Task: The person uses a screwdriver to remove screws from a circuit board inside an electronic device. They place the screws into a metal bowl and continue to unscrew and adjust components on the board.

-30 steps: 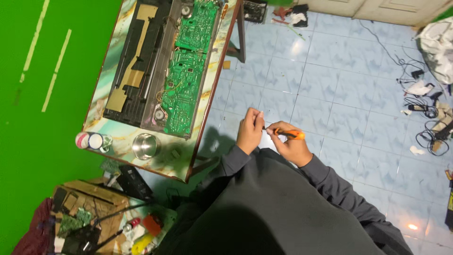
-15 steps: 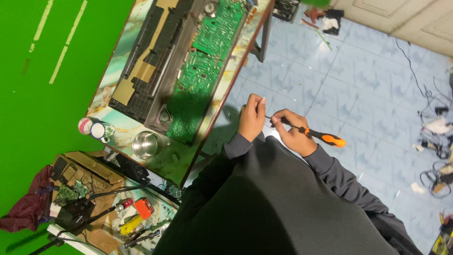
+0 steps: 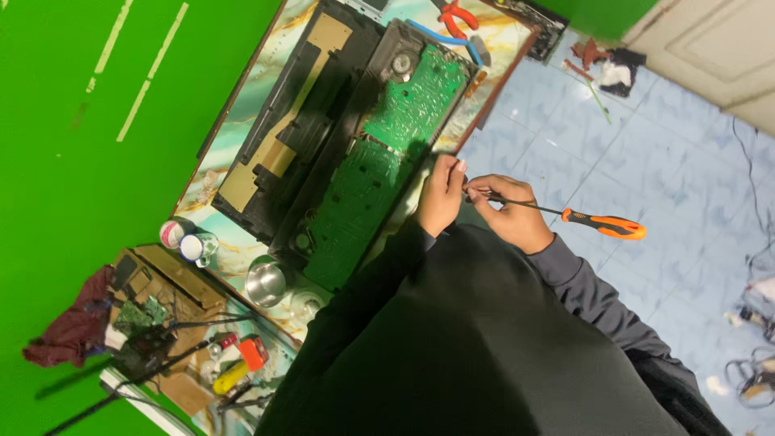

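My right hand (image 3: 517, 216) grips the thin shaft of a screwdriver (image 3: 604, 224); its orange and black handle sticks out to the right over the tiled floor. My left hand (image 3: 440, 198) pinches the screwdriver's tip with its fingertips, just off the table's edge. Right beside my left hand lies a long green circuit board (image 3: 355, 202) inside an opened black casing (image 3: 282, 137) on the marble-patterned table (image 3: 242, 105). My dark sleeves and body fill the lower middle.
A metal bowl (image 3: 267, 282) and two tape rolls (image 3: 187, 241) sit at the table's near end. Red pliers (image 3: 457, 16) lie at its far end. A lower box (image 3: 173, 323) holds tools and parts. Cables (image 3: 755, 379) lie on the blue tiled floor.
The view has swung and closed in. Both hands have moved nearer the table edge and the board. The screwdriver's handle has swung out to the right.
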